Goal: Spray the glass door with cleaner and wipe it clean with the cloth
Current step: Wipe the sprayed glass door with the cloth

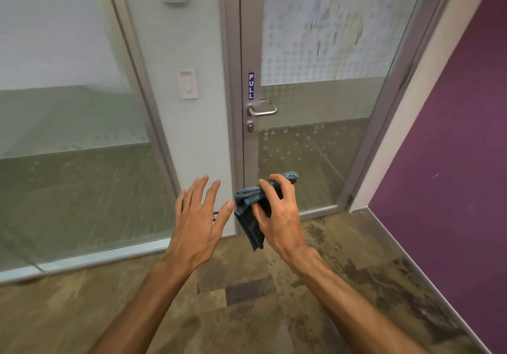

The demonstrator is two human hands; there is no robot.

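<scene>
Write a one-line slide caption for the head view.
Right hand grips a folded blue cloth, left hand open, before the glass door.

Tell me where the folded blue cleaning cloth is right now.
In the head view, the folded blue cleaning cloth is gripped in the right hand, low at centre, just right of the open left hand and below the metal lever door handle.

Even, soft indoor light; no hard shadows. Wide-angle distortion bows the door frame (384, 101) at the edges. Slight overall softness; floor (247, 312) streaked by blur.

Right hand (277, 211) hides the cloth's (251, 202) middle (folded part).
</scene>
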